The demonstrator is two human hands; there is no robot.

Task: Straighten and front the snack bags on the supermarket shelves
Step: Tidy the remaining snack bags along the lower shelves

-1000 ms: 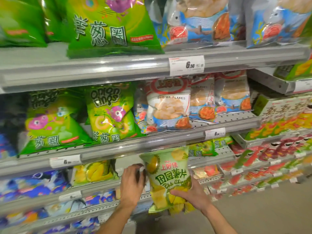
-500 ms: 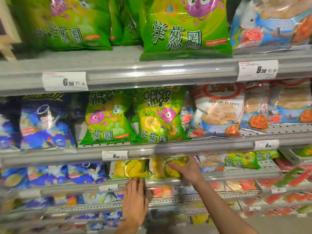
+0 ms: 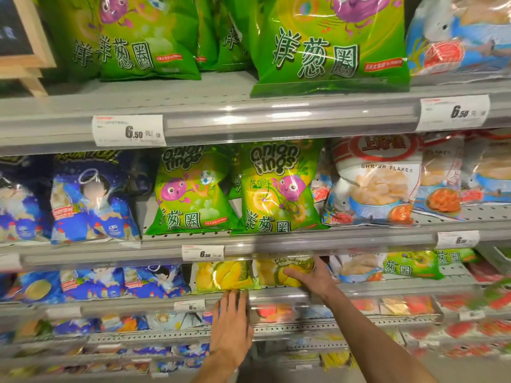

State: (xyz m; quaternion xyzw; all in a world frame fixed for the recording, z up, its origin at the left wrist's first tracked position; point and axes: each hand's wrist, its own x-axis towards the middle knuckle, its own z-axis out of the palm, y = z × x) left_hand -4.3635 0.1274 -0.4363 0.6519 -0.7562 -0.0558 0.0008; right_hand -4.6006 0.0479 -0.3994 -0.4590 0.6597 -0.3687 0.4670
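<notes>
Fingers of the right hand (image 3: pixel 313 277) curl over the front of a yellow chip bag (image 3: pixel 279 272) in the lower middle of the frame, thumb up against its right edge, gripping it where it stands on the shelf (image 3: pixel 387 287). Just left of it a second yellow bag (image 3: pixel 221 276) shows durian pictures. Below that one, the left hand (image 3: pixel 231 324) lies flat and spread, fingers apart, fingertips (image 3: pixel 235 294) touching the shelf's front rail, holding nothing. On the shelf above, 2 green onion ring bags (image 3: pixel 276 189) stand side by side at centre frame, with a shrimp flake bag (image 3: pixel 378 183) to their right and blue bags (image 3: pixel 91 200) to their left. Price tags (image 3: pixel 128 130) read 6.50
</notes>
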